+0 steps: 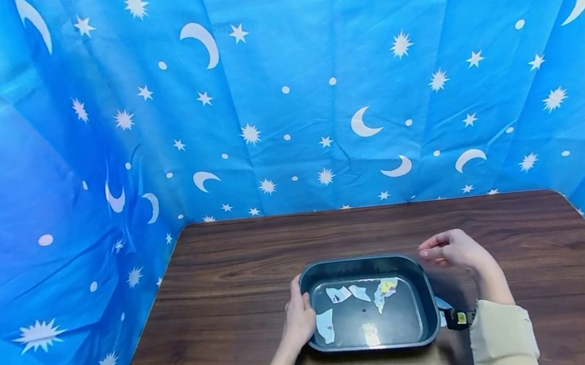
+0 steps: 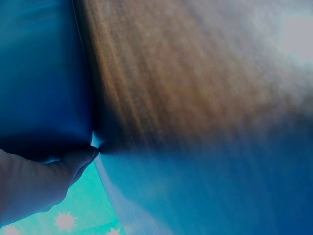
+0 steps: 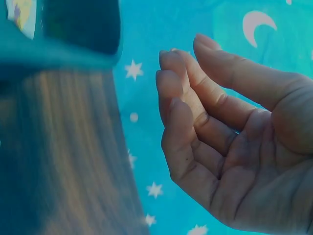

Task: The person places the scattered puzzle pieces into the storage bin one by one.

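Note:
A dark grey rectangular pan [image 1: 372,348] with rounded corners is near the front middle of the table. Inside it lie several torn paper scraps [image 1: 326,326], one of them patterned in yellow and blue. My left hand [image 1: 300,318] grips the pan's left side, thumb at the rim; the other fingers are mostly hidden outside the wall. Whether the pan's base touches the table cannot be told. Beside the far right corner, my right hand [image 1: 456,250] is held apart from the pan. In the right wrist view its fingers [image 3: 178,117] bend loosely around nothing.
The brown wood-grain table [image 1: 218,292] reaches back to a blue curtain [image 1: 283,115] printed with moons and stars, which also runs along both sides. A black strap device [image 1: 456,318] is at my right wrist. A small pale blue piece [image 1: 442,303] shows beside the pan.

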A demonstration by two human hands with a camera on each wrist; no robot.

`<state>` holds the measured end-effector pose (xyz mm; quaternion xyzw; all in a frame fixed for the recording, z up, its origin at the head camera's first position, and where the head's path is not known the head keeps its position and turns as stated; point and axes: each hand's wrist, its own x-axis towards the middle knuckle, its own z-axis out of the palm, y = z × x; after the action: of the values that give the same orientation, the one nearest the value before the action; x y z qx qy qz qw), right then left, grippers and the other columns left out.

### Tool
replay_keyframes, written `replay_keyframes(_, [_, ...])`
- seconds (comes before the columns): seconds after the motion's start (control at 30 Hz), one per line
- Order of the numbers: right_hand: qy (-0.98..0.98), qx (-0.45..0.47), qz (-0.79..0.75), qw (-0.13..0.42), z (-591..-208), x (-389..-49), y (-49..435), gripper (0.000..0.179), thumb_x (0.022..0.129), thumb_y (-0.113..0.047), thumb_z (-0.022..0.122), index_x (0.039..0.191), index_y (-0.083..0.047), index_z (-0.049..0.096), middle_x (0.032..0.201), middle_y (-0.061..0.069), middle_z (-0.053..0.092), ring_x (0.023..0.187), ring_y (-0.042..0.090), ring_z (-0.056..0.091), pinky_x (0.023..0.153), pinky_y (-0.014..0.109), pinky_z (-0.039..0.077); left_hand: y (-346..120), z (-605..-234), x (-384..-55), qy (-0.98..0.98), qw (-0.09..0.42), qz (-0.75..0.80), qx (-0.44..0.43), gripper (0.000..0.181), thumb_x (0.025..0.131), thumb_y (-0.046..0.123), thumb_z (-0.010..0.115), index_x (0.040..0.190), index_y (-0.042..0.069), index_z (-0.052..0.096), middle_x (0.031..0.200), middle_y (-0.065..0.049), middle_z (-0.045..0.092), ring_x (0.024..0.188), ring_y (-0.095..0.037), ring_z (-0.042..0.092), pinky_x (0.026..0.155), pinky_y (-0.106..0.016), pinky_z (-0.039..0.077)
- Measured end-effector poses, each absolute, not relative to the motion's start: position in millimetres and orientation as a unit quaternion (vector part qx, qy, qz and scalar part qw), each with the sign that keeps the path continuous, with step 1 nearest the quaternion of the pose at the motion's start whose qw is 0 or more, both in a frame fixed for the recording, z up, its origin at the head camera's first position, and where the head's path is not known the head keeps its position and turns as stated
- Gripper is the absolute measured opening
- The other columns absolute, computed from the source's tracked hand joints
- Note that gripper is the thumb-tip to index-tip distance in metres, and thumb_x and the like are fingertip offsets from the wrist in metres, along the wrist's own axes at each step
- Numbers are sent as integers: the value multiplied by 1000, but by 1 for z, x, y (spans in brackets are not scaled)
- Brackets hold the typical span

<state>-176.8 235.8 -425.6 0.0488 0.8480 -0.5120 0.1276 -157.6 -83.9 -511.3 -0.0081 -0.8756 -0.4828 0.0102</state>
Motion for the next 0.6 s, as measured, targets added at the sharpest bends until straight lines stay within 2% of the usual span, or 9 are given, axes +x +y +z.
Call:
replay_keyframes(0.2, [845,65,-516,124,-439,-166,257,23,88,-11,62,100,8,63,87,12,65,78,27,58,72,39,51,-84,-512,-158,-874,7,-486,-8,40,96,1,36,136,4,32,130,-27,47,120,-43,42,97,-57,33])
replay_keyframes(0.4, [856,79,-495,126,-457,-154,262,16,86,-5,62,93,9,63,78,9,61,69,23,55,63,35,50,-85,-511,-158,-870,1,-493,-11,40,97,1,34,136,3,31,131,-27,45,122,-43,40,98,-57,31])
replay_keyframes(0.6, [871,107,-464,117,-480,-145,254,11,80,-3,67,84,7,65,70,4,61,65,16,56,60,33,51,-83,-511,-159,-869,-3,-495,-13,40,97,1,34,136,4,31,132,-27,44,122,-43,40,98,-57,31])
